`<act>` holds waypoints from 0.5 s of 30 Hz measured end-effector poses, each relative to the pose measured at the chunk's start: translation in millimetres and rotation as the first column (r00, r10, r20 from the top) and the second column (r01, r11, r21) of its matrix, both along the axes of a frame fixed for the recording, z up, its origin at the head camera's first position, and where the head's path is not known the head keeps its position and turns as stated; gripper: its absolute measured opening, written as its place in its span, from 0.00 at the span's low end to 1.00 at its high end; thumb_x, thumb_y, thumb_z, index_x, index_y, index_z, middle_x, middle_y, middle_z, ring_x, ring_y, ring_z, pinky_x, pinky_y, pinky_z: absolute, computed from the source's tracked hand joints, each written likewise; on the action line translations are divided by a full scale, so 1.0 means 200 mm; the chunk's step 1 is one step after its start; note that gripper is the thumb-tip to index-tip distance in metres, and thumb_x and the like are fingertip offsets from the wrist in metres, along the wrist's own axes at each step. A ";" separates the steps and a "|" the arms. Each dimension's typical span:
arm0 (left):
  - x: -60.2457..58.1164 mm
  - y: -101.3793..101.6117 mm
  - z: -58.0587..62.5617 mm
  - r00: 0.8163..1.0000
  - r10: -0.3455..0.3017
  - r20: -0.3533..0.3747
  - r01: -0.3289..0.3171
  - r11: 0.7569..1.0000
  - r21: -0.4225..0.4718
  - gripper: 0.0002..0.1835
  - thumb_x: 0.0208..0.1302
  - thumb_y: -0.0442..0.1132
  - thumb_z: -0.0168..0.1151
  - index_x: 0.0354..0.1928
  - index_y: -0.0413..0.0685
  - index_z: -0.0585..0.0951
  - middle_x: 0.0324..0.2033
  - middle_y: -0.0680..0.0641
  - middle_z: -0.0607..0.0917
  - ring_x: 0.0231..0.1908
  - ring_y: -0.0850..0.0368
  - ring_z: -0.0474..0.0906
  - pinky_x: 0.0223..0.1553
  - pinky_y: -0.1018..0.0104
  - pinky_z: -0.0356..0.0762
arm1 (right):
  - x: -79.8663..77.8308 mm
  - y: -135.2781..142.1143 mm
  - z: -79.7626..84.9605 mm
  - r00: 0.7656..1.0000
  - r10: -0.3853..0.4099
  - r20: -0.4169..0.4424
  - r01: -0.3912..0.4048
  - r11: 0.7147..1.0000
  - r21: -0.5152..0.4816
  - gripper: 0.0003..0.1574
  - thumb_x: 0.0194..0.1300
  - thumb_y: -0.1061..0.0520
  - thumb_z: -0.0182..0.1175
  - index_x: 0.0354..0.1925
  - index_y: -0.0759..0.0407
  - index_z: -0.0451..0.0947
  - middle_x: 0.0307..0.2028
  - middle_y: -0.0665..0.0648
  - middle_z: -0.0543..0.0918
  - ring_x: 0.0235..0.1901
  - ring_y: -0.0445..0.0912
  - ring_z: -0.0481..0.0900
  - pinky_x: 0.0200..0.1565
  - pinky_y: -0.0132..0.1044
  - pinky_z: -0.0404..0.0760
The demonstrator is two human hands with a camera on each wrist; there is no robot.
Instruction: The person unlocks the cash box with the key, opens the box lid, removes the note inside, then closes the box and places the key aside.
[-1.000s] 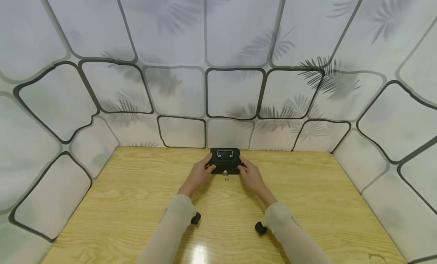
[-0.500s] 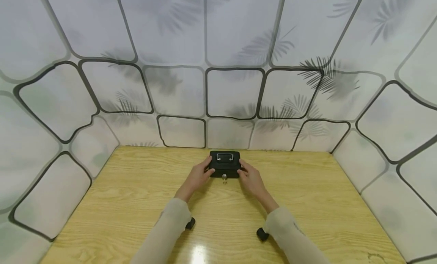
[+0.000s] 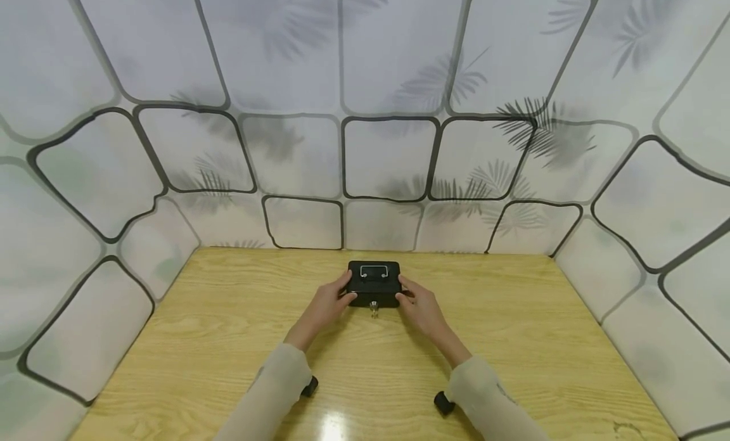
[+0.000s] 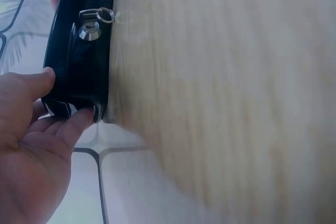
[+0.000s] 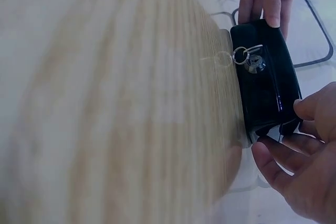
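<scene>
A small black cash box with a thin metal carrying handle on its lid sits near the far side of the wooden table. Its lid is down. My left hand grips the left end, thumb at the front corner and fingers along the side. At the right end my right hand holds it the same way. In the left wrist view a silver lock is on the front face, with a key and a metal ring hanging from it. The right wrist view shows the right thumb on the box's front edge.
The wood-grain table extends around the box on both sides and in front. A patterned cloth wall stands close behind, with side walls left and right. Black wrist cameras stick out from the light sleeves.
Both hands have drawn the cash box a short way back from the far wall, toward the person. Their grip on its two ends looks the same.
</scene>
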State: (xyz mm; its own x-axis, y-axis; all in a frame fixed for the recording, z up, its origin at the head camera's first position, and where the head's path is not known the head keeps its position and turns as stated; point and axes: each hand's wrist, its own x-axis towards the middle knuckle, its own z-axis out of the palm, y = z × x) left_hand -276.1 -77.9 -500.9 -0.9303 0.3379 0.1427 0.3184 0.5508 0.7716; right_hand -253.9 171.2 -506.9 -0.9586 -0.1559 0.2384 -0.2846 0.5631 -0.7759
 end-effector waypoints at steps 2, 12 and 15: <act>0.01 0.00 0.00 1.000 -0.004 -0.012 0.004 1.000 0.007 0.34 0.76 0.36 0.62 0.77 0.32 0.61 0.73 0.32 0.64 0.71 0.38 0.65 0.67 0.48 0.70 | 0.01 0.00 0.00 1.000 0.002 0.002 -0.002 1.000 -0.002 0.31 0.74 0.64 0.61 0.72 0.70 0.69 0.67 0.70 0.74 0.54 0.62 0.84 0.51 0.50 0.85; 0.08 -0.01 0.00 1.000 -0.010 -0.010 0.011 0.999 0.035 0.34 0.74 0.35 0.63 0.76 0.32 0.62 0.72 0.32 0.65 0.70 0.38 0.66 0.65 0.49 0.71 | 0.07 0.01 -0.01 1.000 0.013 -0.011 -0.013 1.000 -0.017 0.31 0.73 0.65 0.62 0.71 0.70 0.70 0.67 0.70 0.75 0.53 0.61 0.85 0.49 0.48 0.86; 0.10 -0.02 0.00 1.000 -0.007 -0.022 0.008 1.000 0.028 0.34 0.74 0.35 0.63 0.76 0.32 0.63 0.72 0.32 0.66 0.70 0.38 0.67 0.65 0.49 0.72 | 0.09 0.01 -0.01 1.000 0.015 -0.025 -0.016 1.000 -0.012 0.31 0.73 0.65 0.63 0.70 0.70 0.71 0.66 0.70 0.76 0.52 0.61 0.85 0.49 0.48 0.86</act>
State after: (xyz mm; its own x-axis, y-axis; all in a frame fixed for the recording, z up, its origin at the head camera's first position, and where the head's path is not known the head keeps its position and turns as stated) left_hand -255.9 -81.8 -501.5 -0.9243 0.3406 0.1721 0.3392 0.5268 0.7793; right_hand -236.7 172.8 -509.8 -0.9498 -0.1675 0.2641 -0.3123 0.5491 -0.7752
